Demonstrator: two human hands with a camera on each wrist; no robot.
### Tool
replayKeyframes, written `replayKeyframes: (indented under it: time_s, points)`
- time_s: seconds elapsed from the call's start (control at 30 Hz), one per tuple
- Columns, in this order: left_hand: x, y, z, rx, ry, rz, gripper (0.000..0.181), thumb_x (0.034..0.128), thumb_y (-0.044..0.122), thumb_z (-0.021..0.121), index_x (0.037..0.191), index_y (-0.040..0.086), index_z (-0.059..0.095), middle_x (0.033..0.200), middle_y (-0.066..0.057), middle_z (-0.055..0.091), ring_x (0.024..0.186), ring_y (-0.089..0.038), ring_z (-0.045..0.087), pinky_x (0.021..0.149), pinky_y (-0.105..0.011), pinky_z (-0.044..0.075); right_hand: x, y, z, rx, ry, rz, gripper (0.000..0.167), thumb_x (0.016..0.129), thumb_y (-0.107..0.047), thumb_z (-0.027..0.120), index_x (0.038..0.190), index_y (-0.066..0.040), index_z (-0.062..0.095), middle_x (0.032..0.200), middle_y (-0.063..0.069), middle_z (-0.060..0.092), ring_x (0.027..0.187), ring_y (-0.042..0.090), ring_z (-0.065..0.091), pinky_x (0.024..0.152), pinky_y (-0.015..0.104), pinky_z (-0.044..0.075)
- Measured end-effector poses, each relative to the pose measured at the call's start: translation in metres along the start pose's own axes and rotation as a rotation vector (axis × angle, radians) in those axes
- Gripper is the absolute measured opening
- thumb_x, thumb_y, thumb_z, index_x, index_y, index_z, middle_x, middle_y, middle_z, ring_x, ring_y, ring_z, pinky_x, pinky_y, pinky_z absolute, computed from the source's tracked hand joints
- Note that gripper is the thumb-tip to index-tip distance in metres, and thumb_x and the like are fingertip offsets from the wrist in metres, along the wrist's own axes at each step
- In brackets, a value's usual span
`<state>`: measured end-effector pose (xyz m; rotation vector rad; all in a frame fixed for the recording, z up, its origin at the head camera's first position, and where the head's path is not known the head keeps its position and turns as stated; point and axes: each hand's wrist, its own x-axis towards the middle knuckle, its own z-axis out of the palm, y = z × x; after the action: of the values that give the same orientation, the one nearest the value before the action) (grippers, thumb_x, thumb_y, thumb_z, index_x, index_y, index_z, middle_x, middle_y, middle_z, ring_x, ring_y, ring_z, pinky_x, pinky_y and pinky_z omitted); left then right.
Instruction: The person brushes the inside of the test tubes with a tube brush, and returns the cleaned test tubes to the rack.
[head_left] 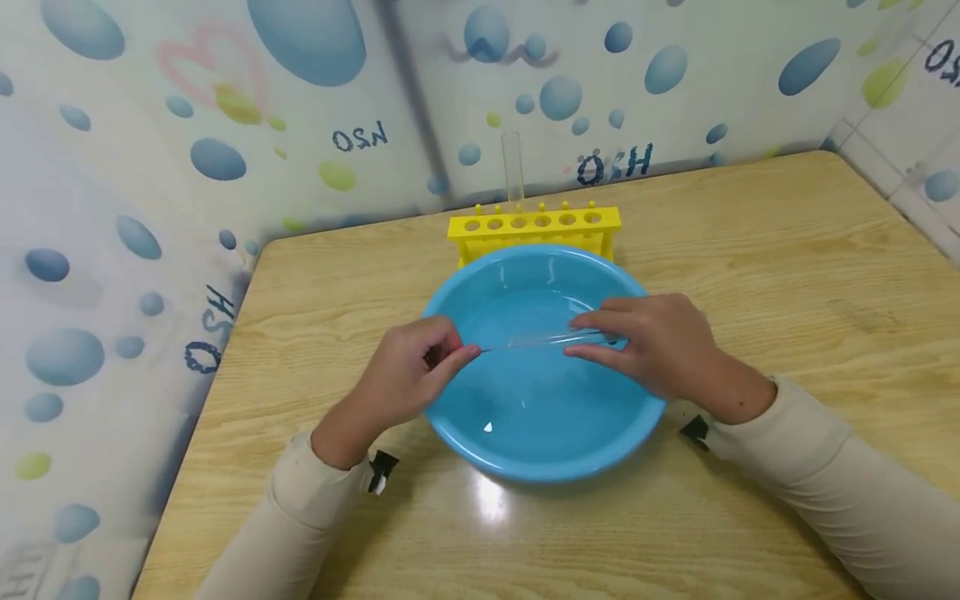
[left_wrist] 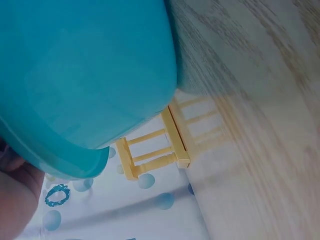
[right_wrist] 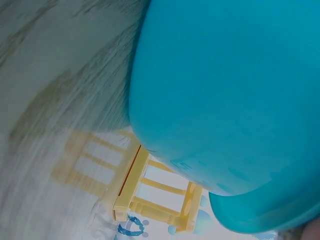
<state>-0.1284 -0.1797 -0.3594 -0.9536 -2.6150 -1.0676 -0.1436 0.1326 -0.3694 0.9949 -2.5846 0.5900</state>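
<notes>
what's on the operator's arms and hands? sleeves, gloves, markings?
Left hand and right hand are bare, no gloves. Left sleeve and right sleeve are long, plain cream or off-white, ending in cuffs at the wrists. A small black piece shows beside the left cuff and the right cuff; can't tell what. No lettering visible.

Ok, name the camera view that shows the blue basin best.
The head view: it looks down into the blue basin and shows most of its rim, though the left hand and right hand cover parts. Both wrist views show only stretches of its outer wall and rim, cut off by the frame.
</notes>
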Motion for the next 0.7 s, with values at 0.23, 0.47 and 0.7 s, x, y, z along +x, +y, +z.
replayKeyframes:
  time_s: [0.23,0.47,0.7]
  points:
    - [-0.004,-0.004,-0.004,0.02,0.0,0.065,0.031,0.0878,0.009,0.077,0.069,0.012,0.052,0.06,0.004,0.035,0.055,-0.005,0.036,0.049,-0.019,0.03,0.0,0.0,-0.002,0.022,-0.007,-0.001,0.032,0.079,-0.038,0.084,0.103,-0.018,0.079,0.083,-0.003,0.076,0.06,0.008,0.063,0.047,0.019,0.036]
    - [-0.012,-0.008,-0.013,0.038,-0.001,0.058,0.035,0.0846,0.005,0.078,0.066,0.013,0.05,0.061,0.004,0.034,0.056,-0.005,0.035,0.05,-0.018,0.029,0.001,-0.002,0.0,0.024,-0.009,-0.015,0.033,0.078,-0.038,0.085,0.104,-0.019,0.079,0.083,-0.003,0.076,0.06,0.008,0.062,0.047,0.019,0.036]
    - [-0.026,-0.014,-0.028,0.055,-0.002,-0.013,0.033,0.0848,0.003,0.078,0.068,0.015,0.052,0.061,0.006,0.034,0.054,-0.004,0.033,0.048,-0.019,0.03,0.0,-0.001,0.0,0.038,0.005,-0.017,0.033,0.079,-0.039,0.084,0.104,-0.017,0.079,0.085,-0.002,0.077,0.064,0.01,0.067,0.048,0.019,0.038]
